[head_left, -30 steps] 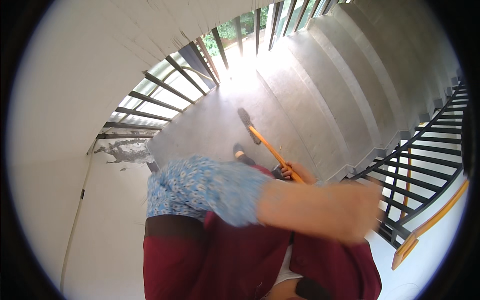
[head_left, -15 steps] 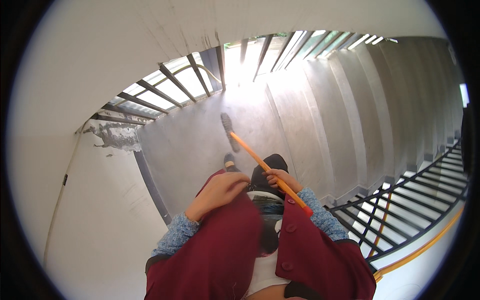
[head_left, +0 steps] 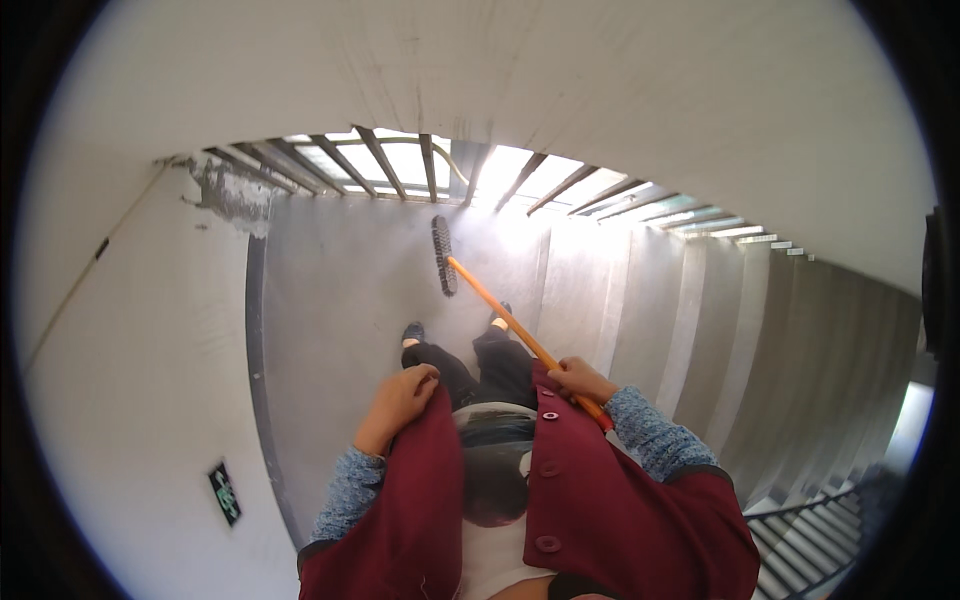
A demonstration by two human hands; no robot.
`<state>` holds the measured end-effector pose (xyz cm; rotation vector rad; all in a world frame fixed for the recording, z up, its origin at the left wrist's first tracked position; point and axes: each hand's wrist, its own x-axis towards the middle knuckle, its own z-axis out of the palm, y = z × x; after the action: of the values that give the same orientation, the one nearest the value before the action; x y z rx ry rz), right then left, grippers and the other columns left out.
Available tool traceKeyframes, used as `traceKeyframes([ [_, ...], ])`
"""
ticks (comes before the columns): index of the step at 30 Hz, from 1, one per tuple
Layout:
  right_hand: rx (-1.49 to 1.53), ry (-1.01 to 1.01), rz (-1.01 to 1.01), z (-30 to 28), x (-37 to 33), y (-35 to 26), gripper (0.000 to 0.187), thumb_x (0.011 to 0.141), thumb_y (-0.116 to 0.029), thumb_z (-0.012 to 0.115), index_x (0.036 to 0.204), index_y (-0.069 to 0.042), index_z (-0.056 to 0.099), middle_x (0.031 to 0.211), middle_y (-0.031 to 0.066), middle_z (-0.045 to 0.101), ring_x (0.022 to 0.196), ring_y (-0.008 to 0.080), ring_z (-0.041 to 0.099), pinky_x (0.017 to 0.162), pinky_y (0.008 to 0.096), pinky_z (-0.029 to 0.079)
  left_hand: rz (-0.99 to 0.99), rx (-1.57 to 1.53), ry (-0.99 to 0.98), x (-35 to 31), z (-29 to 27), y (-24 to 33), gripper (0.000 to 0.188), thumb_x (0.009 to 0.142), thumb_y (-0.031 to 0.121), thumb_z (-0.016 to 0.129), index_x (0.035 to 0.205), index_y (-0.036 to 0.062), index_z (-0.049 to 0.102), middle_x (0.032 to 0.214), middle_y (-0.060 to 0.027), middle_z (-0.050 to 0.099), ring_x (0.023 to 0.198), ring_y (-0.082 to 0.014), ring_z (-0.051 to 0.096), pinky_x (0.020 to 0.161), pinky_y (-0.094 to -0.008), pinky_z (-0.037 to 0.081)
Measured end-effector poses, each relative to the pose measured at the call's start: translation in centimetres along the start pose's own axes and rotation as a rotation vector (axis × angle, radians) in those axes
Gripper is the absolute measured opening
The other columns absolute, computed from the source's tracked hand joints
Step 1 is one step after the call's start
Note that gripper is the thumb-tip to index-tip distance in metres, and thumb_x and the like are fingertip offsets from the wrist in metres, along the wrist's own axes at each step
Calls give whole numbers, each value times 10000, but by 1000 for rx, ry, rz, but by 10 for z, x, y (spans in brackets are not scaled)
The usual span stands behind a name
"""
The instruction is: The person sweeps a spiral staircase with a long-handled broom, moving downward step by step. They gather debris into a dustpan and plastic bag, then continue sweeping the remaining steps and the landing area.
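Note:
An orange-handled broom point(head_left: 490, 301) slants across the landing, its wide dark-bristled head point(head_left: 443, 256) on the floor ahead of my feet. My right hand point(head_left: 582, 380) is wrapped round the handle near its red end. My left hand point(head_left: 402, 400) is curled with the fingertips together at the hem of my open maroon vest point(head_left: 415, 480); whether cloth is pinched in them is hidden. Both feet in dark shoes, the left shoe point(head_left: 413, 331) among them, stand on the grey floor point(head_left: 340, 290) just behind the broom head.
Steps point(head_left: 655, 310) run off to the right from the landing. A dark railing point(head_left: 810, 530) is at the lower right. Window bars point(head_left: 385, 165) line the far edge. A white wall point(head_left: 150, 350) with peeling paint and a green sign point(head_left: 225, 492) stands left.
My view has turned, so the steps and railing sit lower right. My right foot has come into sight beside the broom. My left hand has shifted left; the right still grips the handle.

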<state>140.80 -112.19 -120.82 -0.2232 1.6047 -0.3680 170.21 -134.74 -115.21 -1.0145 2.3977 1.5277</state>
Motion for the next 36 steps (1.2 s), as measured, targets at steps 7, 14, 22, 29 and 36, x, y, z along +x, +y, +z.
traceKeyframes([
  [7, -38, -29, 42, -79, 17, -88, 300, 945, -246, 624, 1004, 47, 604, 760, 51, 580, 534, 100, 529, 442, 259, 448, -153, -247, 218, -13, 51, 12, 178, 947, 142, 616, 1087, 36, 647, 988, -182, 700, 897, -372, 674, 792, -438, 530],
  [14, 176, -135, 83, -101, 43, -181, 278, 996, -206, 607, 1022, 70, 593, 755, 15, 553, 522, 28, 473, 436, 200, 399, -296, -334, 347, 0, 37, -23, 175, 953, 140, 614, 1091, 38, 647, 986, -196, 694, 908, -379, 668, 804, -442, 527],
  [22, -315, 35, 33, -89, 79, -262, 286, 929, -253, 643, 937, 29, 598, 751, 39, 584, 554, 100, 544, 460, 257, 464, -301, -352, 448, 27, 26, -64, 179, 945, 145, 615, 1077, 36, 665, 1009, -201, 700, 910, -396, 667, 807, -452, 527],
  [29, -650, 73, -75, -107, 171, -321, 323, 898, -285, 638, 887, 36, 613, 684, 54, 586, 519, 136, 576, 432, 284, 490, -404, -466, 543, 40, 42, -62, 181, 928, 139, 634, 1070, 36, 678, 953, -191, 701, 814, -368, 670, 750, -427, 533],
  [36, -704, 47, -143, -92, 293, -335, 327, 909, -260, 650, 956, 63, 636, 718, 65, 622, 546, 134, 593, 443, 285, 487, -600, -673, 657, 82, 100, -38, 180, 927, 142, 642, 1076, 45, 670, 930, -173, 710, 818, -340, 691, 746, -421, 537],
])
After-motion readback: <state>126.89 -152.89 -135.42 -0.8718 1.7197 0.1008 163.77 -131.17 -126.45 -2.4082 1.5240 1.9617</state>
